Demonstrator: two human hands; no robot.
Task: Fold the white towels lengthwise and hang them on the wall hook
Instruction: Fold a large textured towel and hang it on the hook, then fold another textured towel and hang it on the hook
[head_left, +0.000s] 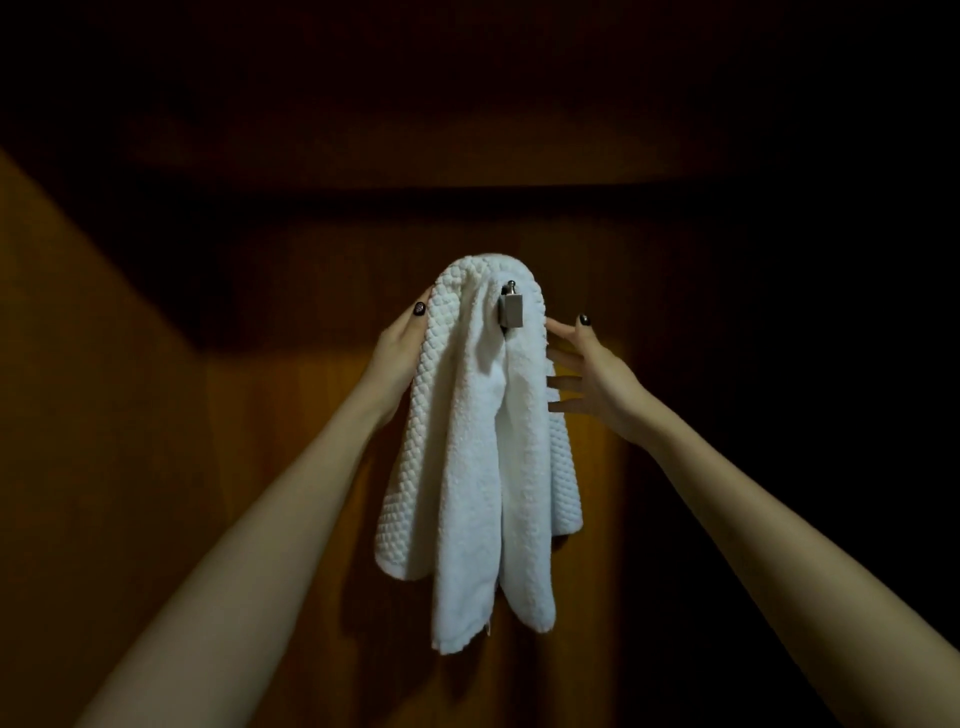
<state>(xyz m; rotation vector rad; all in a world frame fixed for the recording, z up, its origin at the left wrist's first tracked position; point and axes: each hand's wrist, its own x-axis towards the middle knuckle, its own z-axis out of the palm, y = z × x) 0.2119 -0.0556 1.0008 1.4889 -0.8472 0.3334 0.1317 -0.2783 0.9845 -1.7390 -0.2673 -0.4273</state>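
Towel position: white towel (467, 467) is up on the hook (510, 307), draped over it against the wooden wall (249, 426), dead centre of the view.
Long axis: vertical, running from the bunched crown at the hook straight down to the loose ends.
Which way it points: folded top up, free ends down; the middle fold drops lowest, the left lobe ends higher, and the right lobe is the shortest of the three.
Hook: small square metal block with a knob on top, poking out through the folds just right of the towel's crown.
Left hand (397, 353): on the towel's upper left edge, thumb (420, 310) laid over the waffle-textured front, its fingers hidden behind the cloth, so it looks like a grip on that edge.
Right hand (597, 382): spread wide and relaxed, straight fingers (563, 385) reaching in, their tips just meeting the towel's right edge below the hook.
Hands together: apart, one on each side of the towel, both arms stretched up and forward.
Light: dim, wall dark above the hook.
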